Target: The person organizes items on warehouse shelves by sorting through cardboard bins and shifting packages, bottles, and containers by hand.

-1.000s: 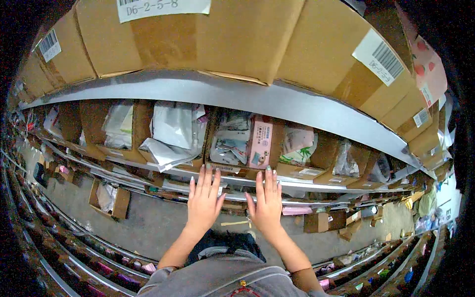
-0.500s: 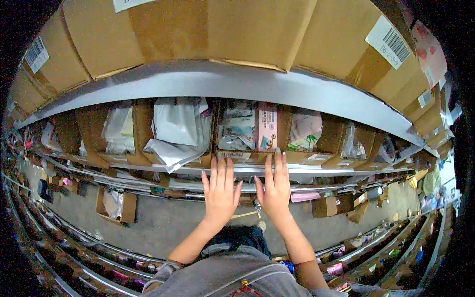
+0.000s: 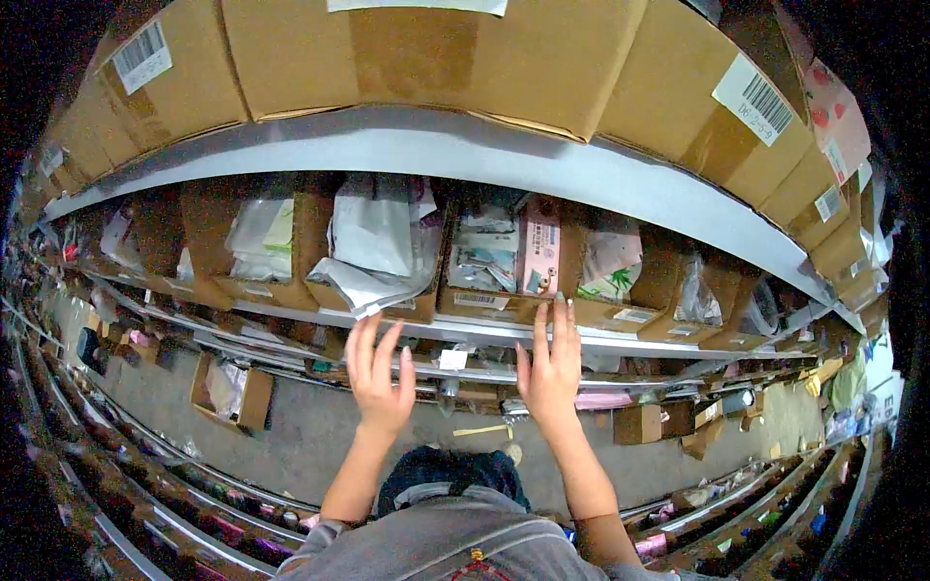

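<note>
My left hand (image 3: pixel 383 382) is raised with fingers apart, its tips just below the white plastic packages (image 3: pixel 373 247) that hang over the front of a cardboard bin. Whether the fingertips touch that plastic I cannot tell. My right hand (image 3: pixel 552 373) is open, fingers extended, its tips at the front lip of the bin with the pink box (image 3: pixel 541 247). Beside the pink box lie clear packets (image 3: pixel 484 247), and a barcode label (image 3: pixel 481 301) marks that bin's front. Neither hand holds anything.
Above the bins runs a grey shelf beam (image 3: pixel 407 145) with large cardboard boxes (image 3: pixel 436 58) on it. Neighbouring bins hold bagged goods (image 3: pixel 262 237). Below, an open carton (image 3: pixel 254 397) stands on the floor (image 3: pixel 329 426), and more shelving rows lie behind me.
My left hand has moved left from the bin with the pink box to below the white packages. My right hand stays near the same bin lip. The view has shifted slightly.
</note>
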Action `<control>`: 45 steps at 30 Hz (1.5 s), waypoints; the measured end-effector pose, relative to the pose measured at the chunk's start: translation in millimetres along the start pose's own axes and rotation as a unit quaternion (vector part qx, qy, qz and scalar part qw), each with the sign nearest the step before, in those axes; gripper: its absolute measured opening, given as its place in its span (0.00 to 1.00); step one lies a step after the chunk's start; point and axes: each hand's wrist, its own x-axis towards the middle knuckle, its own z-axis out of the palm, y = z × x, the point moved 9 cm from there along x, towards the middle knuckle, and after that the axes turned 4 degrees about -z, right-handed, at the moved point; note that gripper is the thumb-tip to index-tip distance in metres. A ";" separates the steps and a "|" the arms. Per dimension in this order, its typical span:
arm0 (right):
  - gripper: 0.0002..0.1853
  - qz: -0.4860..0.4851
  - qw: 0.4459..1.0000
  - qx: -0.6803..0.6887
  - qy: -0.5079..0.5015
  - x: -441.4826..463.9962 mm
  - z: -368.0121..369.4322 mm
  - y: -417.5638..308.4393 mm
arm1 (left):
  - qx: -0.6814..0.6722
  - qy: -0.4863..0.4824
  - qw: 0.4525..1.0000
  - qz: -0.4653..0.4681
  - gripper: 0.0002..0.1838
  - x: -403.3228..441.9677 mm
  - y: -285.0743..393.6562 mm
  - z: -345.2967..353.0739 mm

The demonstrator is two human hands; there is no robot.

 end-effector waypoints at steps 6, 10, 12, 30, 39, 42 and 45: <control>0.33 -0.005 1.000 0.002 0.001 0.6 -1.7 -3.9 | 0.092 -0.029 0.995 -0.033 0.29 2.8 -30.1 -3.6; 0.34 -0.011 1.000 -0.017 0.003 0.5 -1.3 -4.8 | 0.138 -0.100 0.983 -0.063 0.37 -2.2 -42.6 9.3; 0.34 -0.005 1.000 -0.013 0.003 0.4 -1.7 -4.7 | 0.124 -0.089 0.986 -0.063 0.37 -1.2 -40.1 5.8; 0.32 -0.018 1.000 0.023 -0.008 3.5 -10.2 -4.5 | 0.179 -0.067 0.981 -0.034 0.27 11.7 -31.3 1.6; 0.29 -0.059 0.995 0.070 -0.027 12.3 -17.8 -1.8 | 0.203 -0.074 0.974 -0.069 0.23 13.1 -25.1 1.9; 0.29 -0.066 0.993 0.095 0.000 13.7 -15.8 2.7 | 0.221 -0.064 0.971 -0.065 0.19 12.8 -24.4 2.5; 0.27 -0.067 0.996 0.059 -0.013 14.1 -14.9 1.2 | 0.239 -0.065 0.966 -0.079 0.19 10.6 -24.1 5.7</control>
